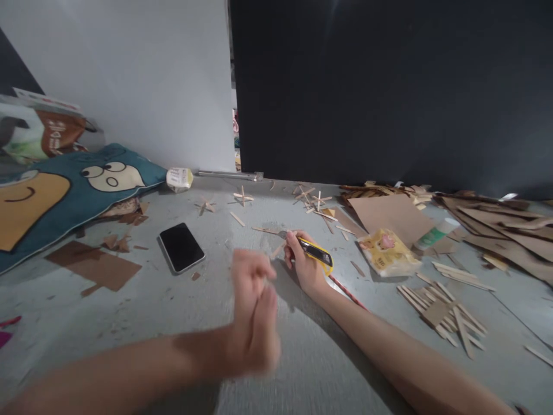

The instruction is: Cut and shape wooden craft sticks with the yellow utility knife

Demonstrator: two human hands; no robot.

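My right hand (305, 268) is closed around a yellow and black utility knife (317, 254), its tip end pointing away toward a thin wooden stick (265, 230) on the tabletop. Raised nearer the camera, my left hand (254, 311) is smeared by motion. Its fingers are curled in and pressed together; whatever they hold, if anything, is hidden. Beside the right wrist lies a thin red striped rod (348, 292), partly covered by the forearm. A short wooden piece (277, 250) lies between the two hands.
A phone (181, 248) lies to the left, near brown cardboard (95, 265) and a blue cushion (108, 173). Rightward are a yellow tissue pack (386, 252), a glue stick (436, 233), bundled sticks (440, 314) and cardboard strips (496, 225). Small stick crosses (242, 197) stand behind.
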